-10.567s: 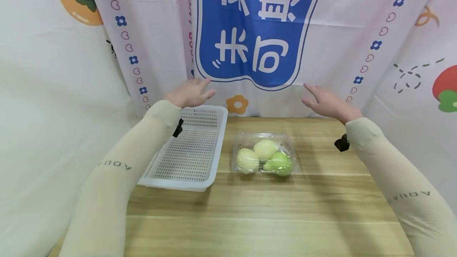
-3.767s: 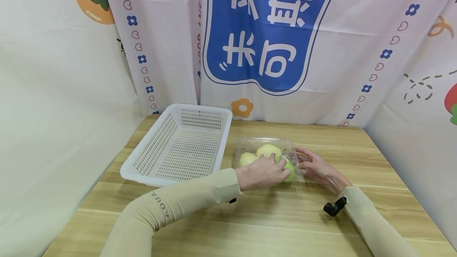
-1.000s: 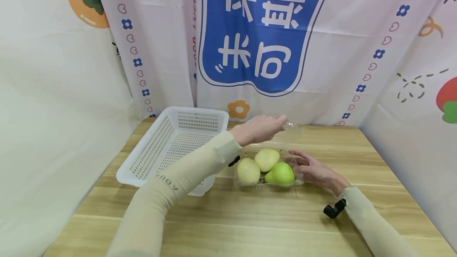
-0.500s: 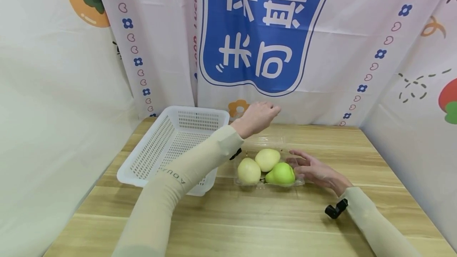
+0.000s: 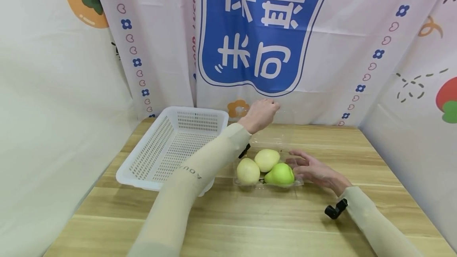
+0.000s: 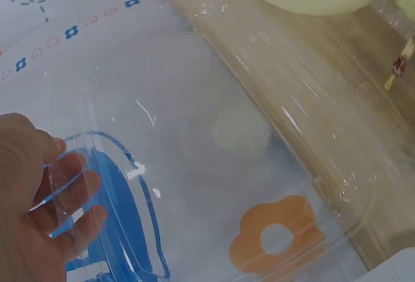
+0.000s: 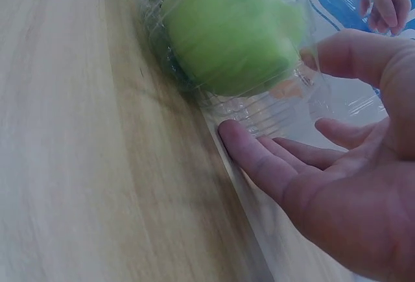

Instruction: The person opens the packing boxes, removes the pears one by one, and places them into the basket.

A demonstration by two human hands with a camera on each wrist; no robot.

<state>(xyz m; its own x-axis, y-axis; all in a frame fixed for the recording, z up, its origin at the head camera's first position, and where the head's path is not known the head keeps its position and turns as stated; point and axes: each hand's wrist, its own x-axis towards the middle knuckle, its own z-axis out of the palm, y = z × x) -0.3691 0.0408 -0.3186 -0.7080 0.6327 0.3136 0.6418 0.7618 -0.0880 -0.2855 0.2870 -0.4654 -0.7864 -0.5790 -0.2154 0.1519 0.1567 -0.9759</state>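
A clear plastic clamshell box (image 5: 267, 185) holds two pale yellow pears (image 5: 248, 172) and a green pear (image 5: 280, 173) on the table. Its transparent lid (image 6: 194, 120) is swung up at the back, and my left hand (image 5: 261, 113) pinches the lid's far edge. In the left wrist view, fingers (image 6: 83, 194) show through the plastic. My right hand (image 5: 315, 171) rests against the box's right side. In the right wrist view, its fingers (image 7: 249, 149) are spread and loosely bent, with tips at the box's wall beside the green pear.
A white perforated plastic basket (image 5: 125, 173) stands left of the box, with my left forearm (image 5: 192, 185) crossing over its right side. A printed fabric backdrop (image 5: 321, 106) rises behind the wood-grain table (image 5: 250, 229). Fabric walls stand at both sides.
Against several seconds ago, the box has been opened. Within the last second the left hand has raised the lid up and back. The right hand stays beside the box.
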